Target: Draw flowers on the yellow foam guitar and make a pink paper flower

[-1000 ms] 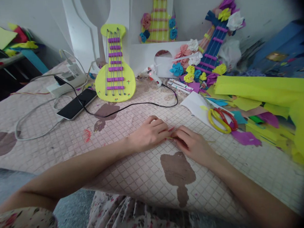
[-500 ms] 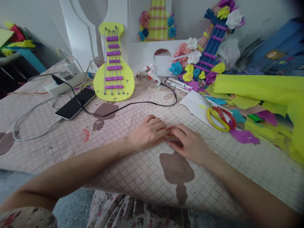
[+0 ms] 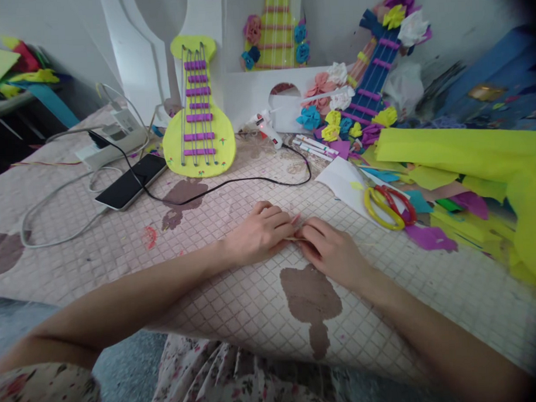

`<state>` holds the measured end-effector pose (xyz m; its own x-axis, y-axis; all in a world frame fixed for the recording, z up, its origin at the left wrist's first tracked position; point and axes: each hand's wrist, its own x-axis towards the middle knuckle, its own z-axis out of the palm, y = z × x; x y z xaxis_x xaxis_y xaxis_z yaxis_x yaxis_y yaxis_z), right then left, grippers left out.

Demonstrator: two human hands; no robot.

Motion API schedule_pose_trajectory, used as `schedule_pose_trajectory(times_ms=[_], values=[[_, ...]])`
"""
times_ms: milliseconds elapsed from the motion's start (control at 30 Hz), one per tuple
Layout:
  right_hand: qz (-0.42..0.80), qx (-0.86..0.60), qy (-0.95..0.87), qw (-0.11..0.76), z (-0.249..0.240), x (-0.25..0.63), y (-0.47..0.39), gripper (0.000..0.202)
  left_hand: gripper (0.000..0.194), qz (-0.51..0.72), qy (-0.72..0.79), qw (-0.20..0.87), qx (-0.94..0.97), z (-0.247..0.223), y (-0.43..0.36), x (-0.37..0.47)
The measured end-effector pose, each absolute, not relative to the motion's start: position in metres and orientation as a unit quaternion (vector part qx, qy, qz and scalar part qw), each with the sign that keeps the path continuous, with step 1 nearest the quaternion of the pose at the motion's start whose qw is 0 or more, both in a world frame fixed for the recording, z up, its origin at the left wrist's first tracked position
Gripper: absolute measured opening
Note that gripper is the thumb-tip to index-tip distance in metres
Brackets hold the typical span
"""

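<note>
My left hand point(image 3: 261, 233) and my right hand point(image 3: 338, 251) meet low over the tabletop, fingertips almost touching. Both are closed in a pinch. Between them shows a small pink piece of paper point(image 3: 297, 218), mostly covered by the fingers. A thin pale stick point(image 3: 294, 239) runs between the two hands beside it. To the right, scissors point(image 3: 385, 207) with yellow and red handles lie beside a white sheet of paper point(image 3: 340, 181).
A yellow paper guitar point(image 3: 223, 123) leans at the back, near a glue gun point(image 3: 269, 130) whose black cord crosses the table. A phone point(image 3: 131, 181) and a power strip point(image 3: 90, 153) lie left. Coloured paper scraps point(image 3: 466, 223) spread right. A flower-trimmed blue guitar point(image 3: 373, 83) stands behind.
My right fingers have closed in further around the paper and stick, covering more of them. My left hand has barely moved. The view has shifted very slightly.
</note>
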<state>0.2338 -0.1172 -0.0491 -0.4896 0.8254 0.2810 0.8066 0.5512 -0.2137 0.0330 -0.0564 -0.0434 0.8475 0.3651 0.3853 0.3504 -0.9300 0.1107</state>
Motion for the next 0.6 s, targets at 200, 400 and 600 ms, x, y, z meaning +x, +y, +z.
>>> schedule_pose_trajectory(times_ms=[200,400,600], values=[[0.037,-0.471,-0.86,0.193,-0.0475,0.2335,-0.1154,0.012,0.013,0.212,0.214,0.05,0.952,-0.0455,-0.0566,0.0332],[0.074,-0.473,-0.856,0.193,-0.0447,0.2337,-0.1153,0.011,0.007,0.237,0.255,0.114,0.93,-0.0442,-0.0577,0.0323],[0.084,-0.47,-0.855,0.204,-0.044,0.2358,-0.1145,0.011,0.008,0.208,0.287,0.16,0.922,-0.0445,-0.0579,0.0325]])
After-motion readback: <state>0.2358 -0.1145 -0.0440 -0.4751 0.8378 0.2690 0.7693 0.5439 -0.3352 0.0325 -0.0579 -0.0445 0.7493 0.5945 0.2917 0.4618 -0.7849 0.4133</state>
